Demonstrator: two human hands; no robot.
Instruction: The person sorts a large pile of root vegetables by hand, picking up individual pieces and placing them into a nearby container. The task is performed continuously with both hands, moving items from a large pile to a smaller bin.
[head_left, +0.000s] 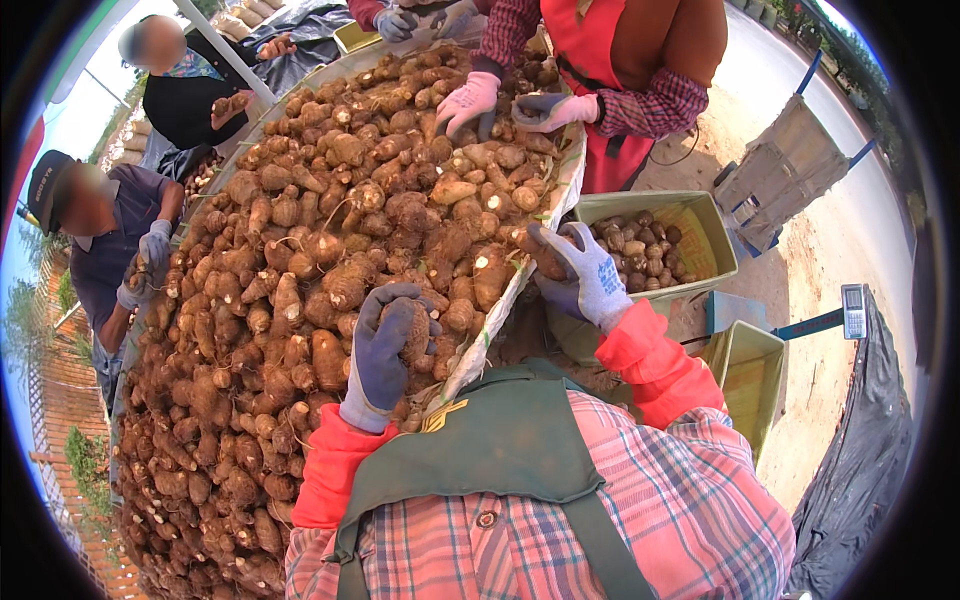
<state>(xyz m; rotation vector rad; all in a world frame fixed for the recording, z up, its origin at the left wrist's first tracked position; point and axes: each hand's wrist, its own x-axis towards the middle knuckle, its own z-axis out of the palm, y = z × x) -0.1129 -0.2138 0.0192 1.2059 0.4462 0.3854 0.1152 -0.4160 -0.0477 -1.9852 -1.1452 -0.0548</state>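
A wide heap of brown taro corms (300, 247), many with pale cut ends and stringy roots, fills the table before me. My left hand (379, 352), in a grey-and-purple work glove, is closed around a rounded taro corm (417, 330) just above the heap. Beyond the table's pale cloth-covered edge (517, 292), my right hand (581, 274) grips a darker taro corm (549, 259) between thumb and fingers. That hand wears the same kind of glove and is beside a crate. Part of each held corm is hidden by the fingers.
A yellowish crate (720, 232) holding several small taro corms stands to my right. Behind it are an upright cart (787, 165) and a scale's display (853, 309); another crate (754, 375) sits lower. Co-workers' gloved hands (471, 101) reach over the heap's far side; others stand left.
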